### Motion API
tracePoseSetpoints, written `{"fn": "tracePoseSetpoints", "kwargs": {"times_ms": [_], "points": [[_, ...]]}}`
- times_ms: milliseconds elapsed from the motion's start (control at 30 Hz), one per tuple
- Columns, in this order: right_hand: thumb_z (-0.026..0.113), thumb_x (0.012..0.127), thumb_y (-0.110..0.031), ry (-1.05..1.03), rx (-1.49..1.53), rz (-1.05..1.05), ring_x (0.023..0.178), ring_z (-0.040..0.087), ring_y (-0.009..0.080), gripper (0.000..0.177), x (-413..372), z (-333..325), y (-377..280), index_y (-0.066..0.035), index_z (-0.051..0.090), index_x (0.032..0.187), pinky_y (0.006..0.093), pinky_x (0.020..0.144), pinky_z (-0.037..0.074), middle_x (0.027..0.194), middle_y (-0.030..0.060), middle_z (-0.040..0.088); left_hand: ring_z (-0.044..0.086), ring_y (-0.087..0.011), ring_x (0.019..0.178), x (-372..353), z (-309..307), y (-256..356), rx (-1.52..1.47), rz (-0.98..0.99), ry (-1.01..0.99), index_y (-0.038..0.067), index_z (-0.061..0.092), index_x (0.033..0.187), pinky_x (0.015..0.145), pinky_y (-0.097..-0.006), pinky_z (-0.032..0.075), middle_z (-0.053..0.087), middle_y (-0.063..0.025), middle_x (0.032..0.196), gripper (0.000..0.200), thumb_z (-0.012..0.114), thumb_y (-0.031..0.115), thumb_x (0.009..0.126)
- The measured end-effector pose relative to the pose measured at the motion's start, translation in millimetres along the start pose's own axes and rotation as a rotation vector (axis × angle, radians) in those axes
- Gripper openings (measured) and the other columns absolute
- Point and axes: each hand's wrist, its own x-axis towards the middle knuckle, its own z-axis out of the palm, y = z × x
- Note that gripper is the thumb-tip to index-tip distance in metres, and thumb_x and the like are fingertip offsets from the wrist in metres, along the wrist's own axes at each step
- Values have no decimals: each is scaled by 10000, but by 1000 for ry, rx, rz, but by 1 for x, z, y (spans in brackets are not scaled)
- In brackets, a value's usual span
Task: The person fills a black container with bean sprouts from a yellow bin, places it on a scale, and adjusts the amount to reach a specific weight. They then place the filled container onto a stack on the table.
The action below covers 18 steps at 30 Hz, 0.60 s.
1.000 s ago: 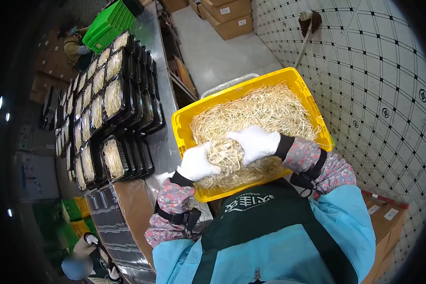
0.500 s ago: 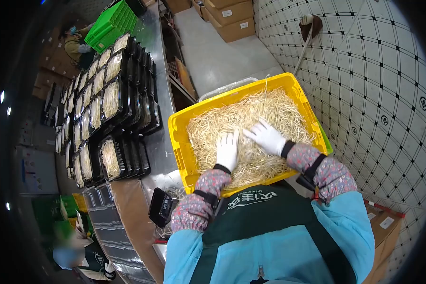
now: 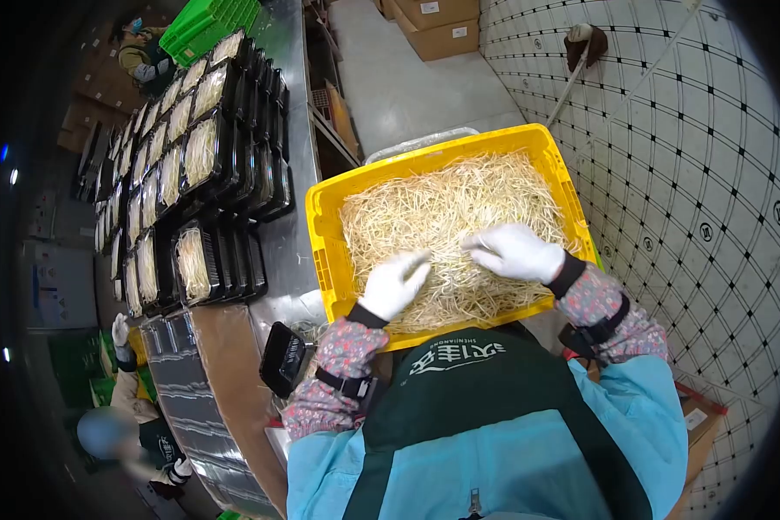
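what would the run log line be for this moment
left hand: open, on sprouts | right hand: open, on sprouts | crate: yellow, holds sprouts | trays: black, in rows on counter

Steel counter (image 3: 279,260) bears rows of black trays (image 3: 201,147), a yellow crate (image 3: 323,251) alongside.

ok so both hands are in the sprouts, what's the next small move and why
Probably gather a bunch between them and lift it: the left hand and right hand lie open on the sprouts in the yellow crate, gripping nothing, and an empty black tray sits beside the crate.
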Motion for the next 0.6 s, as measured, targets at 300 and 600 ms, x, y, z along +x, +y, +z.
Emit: {"fn": "tracePoseSetpoints", "kwargs": {"times_ms": [300, 600], "points": [[654, 868, -393, 24, -313, -165, 1109, 579, 334, 594, -57, 64, 3, -138, 506, 1383, 445, 907, 481, 1265, 133, 567, 463, -365, 1281, -81, 38, -20, 281, 186, -366, 113, 461, 1434, 1059, -463, 393, 516, -173, 1363, 592, 596, 382, 924], [601, 873, -589, 193, -236, -17, 1325, 458, 392, 769, 70, 32, 26, -117, 445, 1459, 462, 1088, 375, 1452, 233, 463, 477, -370, 1315, 31, 7, -45, 202, 126, 77, 34, 450, 1439, 1108, -432, 366, 520, -240, 1389, 689, 603, 476, 933]]}}
